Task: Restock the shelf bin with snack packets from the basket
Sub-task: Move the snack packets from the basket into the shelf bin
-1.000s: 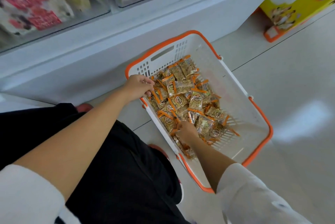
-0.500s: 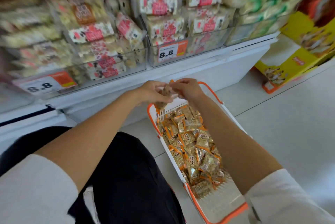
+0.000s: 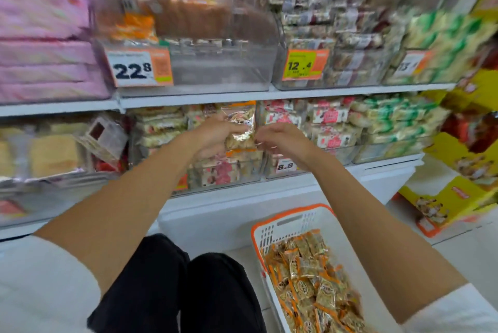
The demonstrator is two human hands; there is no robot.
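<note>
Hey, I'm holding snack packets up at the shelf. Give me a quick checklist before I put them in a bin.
1. Left hand grips the packets: ok.
2. Right hand pinching them too: cannot tell; its fingertips reach their edge.
3. Room in the clear bin behind the 22.8 tag: ok, front looks bare.
4. That bin takes this product: cannot tell, blurred.
5. Basket not empty: ok.

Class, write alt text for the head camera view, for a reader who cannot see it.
A left hand grips snack packets in front of stocked shelf bins, the right hand at their edge. A basket of packets sits below.
</note>
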